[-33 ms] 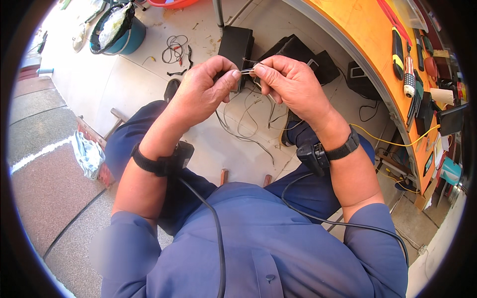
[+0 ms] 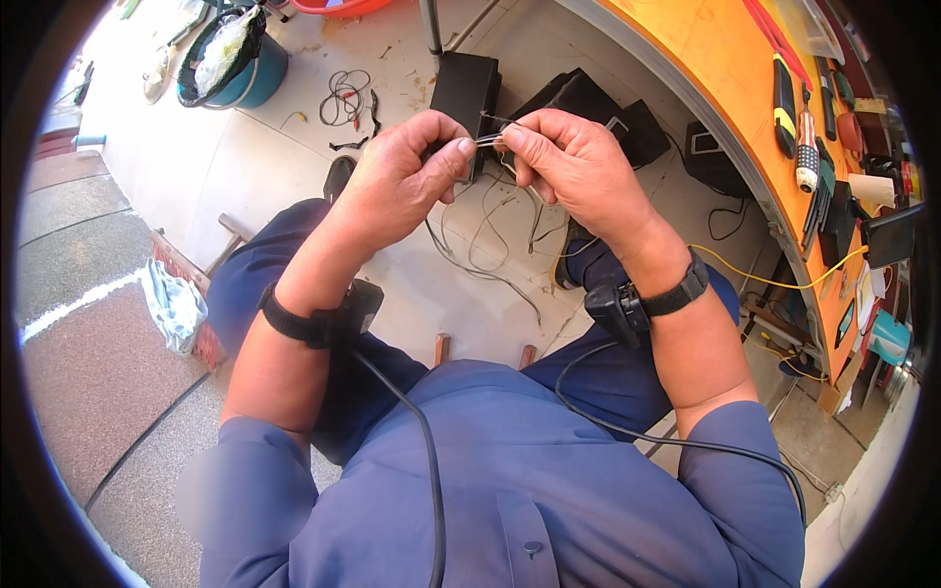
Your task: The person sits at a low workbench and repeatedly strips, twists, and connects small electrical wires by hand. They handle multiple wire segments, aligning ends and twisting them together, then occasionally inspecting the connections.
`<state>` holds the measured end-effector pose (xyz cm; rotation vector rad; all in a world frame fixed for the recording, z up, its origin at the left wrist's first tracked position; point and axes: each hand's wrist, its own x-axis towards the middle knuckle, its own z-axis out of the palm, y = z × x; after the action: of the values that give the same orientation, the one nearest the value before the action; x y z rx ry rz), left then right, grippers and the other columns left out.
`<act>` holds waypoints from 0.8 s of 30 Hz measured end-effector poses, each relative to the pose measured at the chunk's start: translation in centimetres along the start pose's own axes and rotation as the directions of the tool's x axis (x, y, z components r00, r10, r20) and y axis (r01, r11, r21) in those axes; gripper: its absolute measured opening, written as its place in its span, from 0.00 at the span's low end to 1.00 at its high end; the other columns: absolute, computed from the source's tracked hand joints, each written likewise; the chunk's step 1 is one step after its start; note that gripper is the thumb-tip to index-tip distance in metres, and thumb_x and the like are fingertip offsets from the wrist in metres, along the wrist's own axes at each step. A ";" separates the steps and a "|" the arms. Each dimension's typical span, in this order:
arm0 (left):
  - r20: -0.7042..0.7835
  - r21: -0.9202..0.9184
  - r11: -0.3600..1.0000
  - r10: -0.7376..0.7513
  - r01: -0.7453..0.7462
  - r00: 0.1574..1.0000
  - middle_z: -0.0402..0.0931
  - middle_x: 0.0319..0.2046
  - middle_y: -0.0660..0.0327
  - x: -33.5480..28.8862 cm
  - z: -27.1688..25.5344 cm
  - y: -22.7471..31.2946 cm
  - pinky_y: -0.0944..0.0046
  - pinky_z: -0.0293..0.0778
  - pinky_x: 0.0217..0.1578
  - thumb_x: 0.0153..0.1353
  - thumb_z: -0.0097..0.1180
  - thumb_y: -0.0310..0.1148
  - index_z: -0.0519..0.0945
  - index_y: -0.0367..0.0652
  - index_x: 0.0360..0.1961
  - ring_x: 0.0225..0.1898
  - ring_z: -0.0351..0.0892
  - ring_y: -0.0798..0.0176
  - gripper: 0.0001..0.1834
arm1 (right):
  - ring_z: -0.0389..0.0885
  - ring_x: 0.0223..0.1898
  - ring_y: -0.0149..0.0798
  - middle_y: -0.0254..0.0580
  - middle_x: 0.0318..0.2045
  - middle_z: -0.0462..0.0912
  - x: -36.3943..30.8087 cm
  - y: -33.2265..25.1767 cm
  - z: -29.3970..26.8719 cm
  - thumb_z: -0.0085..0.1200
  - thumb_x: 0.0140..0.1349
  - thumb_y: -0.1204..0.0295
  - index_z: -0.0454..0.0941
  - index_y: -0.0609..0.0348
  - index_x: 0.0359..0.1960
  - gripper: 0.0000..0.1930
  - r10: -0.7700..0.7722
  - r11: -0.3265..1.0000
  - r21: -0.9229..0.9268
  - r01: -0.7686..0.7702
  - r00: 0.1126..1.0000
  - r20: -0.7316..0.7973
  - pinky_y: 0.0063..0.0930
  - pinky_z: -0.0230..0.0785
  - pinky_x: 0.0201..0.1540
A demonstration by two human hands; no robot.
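Observation:
Both hands are raised close together over the floor between my knees. My left hand (image 2: 412,174) pinches thin wires (image 2: 487,141) between thumb and forefinger. Opposite it, my right hand (image 2: 576,169) pinches the same wires with thumb and forefinger, its other fingers curled. A short gap of wire shows between the fingertips, and a dark thin end sticks out above it. How the strands are joined is too small to tell. Below the hands, a thin grey cable (image 2: 474,267) hangs or lies in loops down to the pale floor.
Black boxes (image 2: 465,93) stand on the floor beyond my hands. An orange workbench (image 2: 686,29) at right carries a screwdriver (image 2: 807,147) and a cutter knife (image 2: 784,106). A teal bucket (image 2: 263,80) and coiled leads (image 2: 343,98) are at far left. A yellow cable (image 2: 784,283) crosses at right.

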<state>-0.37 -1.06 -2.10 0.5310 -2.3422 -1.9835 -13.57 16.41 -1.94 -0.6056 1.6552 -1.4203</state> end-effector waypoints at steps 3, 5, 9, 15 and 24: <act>0.007 -0.102 0.995 -0.023 0.023 1.000 0.77 0.26 0.67 0.0 0.3 0.0 0.72 0.74 0.27 0.71 0.58 0.33 0.78 0.36 0.39 0.24 0.76 0.75 0.09 | 0.69 0.19 0.18 0.30 0.23 0.80 0.1 0.1 0.0 0.53 0.75 0.64 0.83 0.60 0.41 0.12 0.001 1.000 0.008 0.000 1.000 -0.030 0.12 0.62 0.22; 0.020 -0.137 0.990 -0.033 0.035 0.999 0.76 0.26 0.67 0.0 0.4 -0.1 0.72 0.74 0.27 0.71 0.58 0.33 0.78 0.36 0.39 0.24 0.76 0.76 0.09 | 0.69 0.18 0.18 0.30 0.24 0.80 0.0 0.2 0.1 0.52 0.75 0.64 0.82 0.60 0.41 0.12 -0.014 0.999 0.035 0.015 0.999 -0.046 0.12 0.62 0.22; 0.040 -0.117 0.992 -0.045 0.049 0.998 0.76 0.25 0.68 0.0 0.6 -0.1 0.73 0.73 0.27 0.70 0.59 0.33 0.78 0.36 0.39 0.24 0.75 0.76 0.10 | 0.70 0.19 0.18 0.32 0.25 0.81 0.0 0.3 0.1 0.52 0.75 0.64 0.81 0.60 0.41 0.12 -0.041 0.997 0.068 0.047 0.995 -0.087 0.12 0.63 0.22; 0.095 -0.075 0.996 -0.047 0.054 0.994 0.76 0.24 0.68 0.0 0.8 -0.1 0.72 0.73 0.26 0.70 0.59 0.33 0.78 0.36 0.37 0.24 0.75 0.76 0.10 | 0.75 0.21 0.22 0.35 0.27 0.84 0.3 0.4 0.0 0.51 0.76 0.63 0.80 0.60 0.41 0.12 -0.062 0.988 0.135 0.080 0.989 -0.136 0.13 0.65 0.23; 0.353 0.042 0.991 -0.136 0.129 0.926 0.79 0.28 0.64 -0.4 0.9 0.2 0.68 0.76 0.33 0.69 0.61 0.34 0.79 0.35 0.41 0.30 0.77 0.73 0.11 | 0.79 0.24 0.23 0.31 0.23 0.81 0.2 0.6 0.2 0.51 0.76 0.62 0.80 0.60 0.41 0.13 -0.047 0.978 0.196 0.070 0.991 -0.123 0.16 0.66 0.25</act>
<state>-0.20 -0.09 -2.03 0.3637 -2.5900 -2.2919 -13.46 16.28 -2.62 -0.4664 1.5701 -1.6702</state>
